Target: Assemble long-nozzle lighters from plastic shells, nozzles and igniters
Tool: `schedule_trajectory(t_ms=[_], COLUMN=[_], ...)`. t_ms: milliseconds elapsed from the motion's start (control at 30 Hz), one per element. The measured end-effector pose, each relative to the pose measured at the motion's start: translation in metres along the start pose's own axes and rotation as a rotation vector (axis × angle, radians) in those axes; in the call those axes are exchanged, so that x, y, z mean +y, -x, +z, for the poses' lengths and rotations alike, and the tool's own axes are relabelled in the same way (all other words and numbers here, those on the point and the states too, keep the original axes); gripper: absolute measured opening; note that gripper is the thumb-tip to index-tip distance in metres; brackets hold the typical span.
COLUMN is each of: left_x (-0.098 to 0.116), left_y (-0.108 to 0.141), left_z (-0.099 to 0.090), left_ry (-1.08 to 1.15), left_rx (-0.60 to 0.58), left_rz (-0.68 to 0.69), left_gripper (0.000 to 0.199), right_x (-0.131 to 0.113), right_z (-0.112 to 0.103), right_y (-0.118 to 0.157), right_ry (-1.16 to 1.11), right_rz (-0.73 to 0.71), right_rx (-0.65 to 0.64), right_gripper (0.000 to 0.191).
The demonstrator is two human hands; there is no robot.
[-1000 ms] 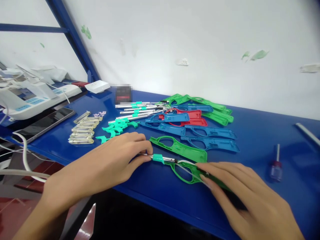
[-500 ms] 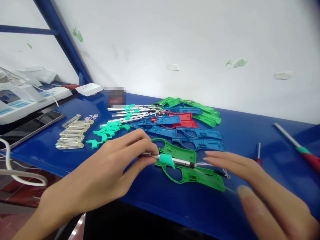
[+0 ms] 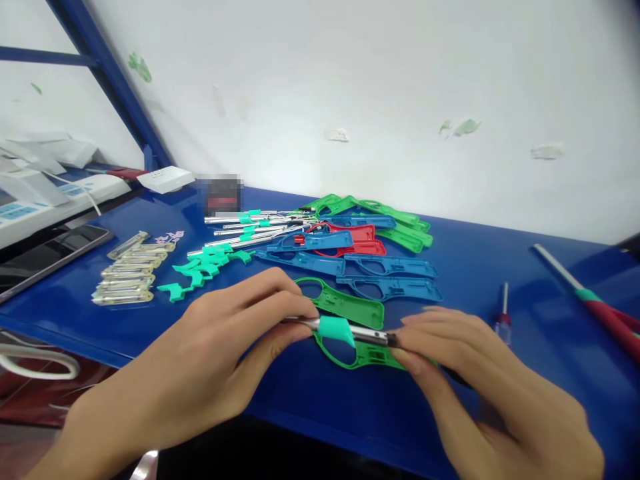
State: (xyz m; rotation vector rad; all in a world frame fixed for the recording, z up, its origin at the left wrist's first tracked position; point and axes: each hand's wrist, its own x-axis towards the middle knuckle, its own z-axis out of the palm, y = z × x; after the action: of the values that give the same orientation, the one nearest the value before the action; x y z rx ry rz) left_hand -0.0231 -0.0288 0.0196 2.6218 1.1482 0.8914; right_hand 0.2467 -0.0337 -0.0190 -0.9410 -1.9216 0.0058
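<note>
A silver metal lighter tube point(image 3: 367, 335) with a teal clip point(image 3: 336, 329) on it lies across the space between my two hands. My left hand point(image 3: 230, 353) pinches its left end between thumb and fingers. At the other end, the thumb and fingers of my right hand point(image 3: 475, 373) close on the black tip, covering the thin wires. Just behind and below the tube are two green lighter shell halves point(image 3: 350, 305) on the blue table point(image 3: 300, 413); the nearer green half point(image 3: 343, 360) is partly covered by the tube and my right hand.
Blue shell halves point(image 3: 393, 288), red shell halves point(image 3: 363, 235) and more metal tubes point(image 3: 235, 230) lie behind. Teal triggers point(image 3: 200, 270) and clear lighter tanks point(image 3: 125, 280) sit left. A phone point(image 3: 55, 257) rests farther left; a screwdriver point(image 3: 504, 313) and red-handled tool point(image 3: 605, 320) are right.
My right hand has come left and its fingers have closed on the tube's black wired end. My left hand keeps its pinch. The whole view has shifted slightly.
</note>
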Motion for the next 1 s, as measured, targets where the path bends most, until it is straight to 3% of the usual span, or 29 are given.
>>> schedule_trajectory(t_ms=[1000], left_x=[0.0005], left_y=[0.0039], left_z=[0.0007], left_ry=[-0.066], left_rx=[0.046], left_rz=[0.104], left_gripper=[0.021], right_x=[-0.0065], right_z=[-0.0037], right_y=[0.0019], right_ry=[-0.145], right_rz=[0.287], right_rx=[-0.050], right_gripper=[0.009])
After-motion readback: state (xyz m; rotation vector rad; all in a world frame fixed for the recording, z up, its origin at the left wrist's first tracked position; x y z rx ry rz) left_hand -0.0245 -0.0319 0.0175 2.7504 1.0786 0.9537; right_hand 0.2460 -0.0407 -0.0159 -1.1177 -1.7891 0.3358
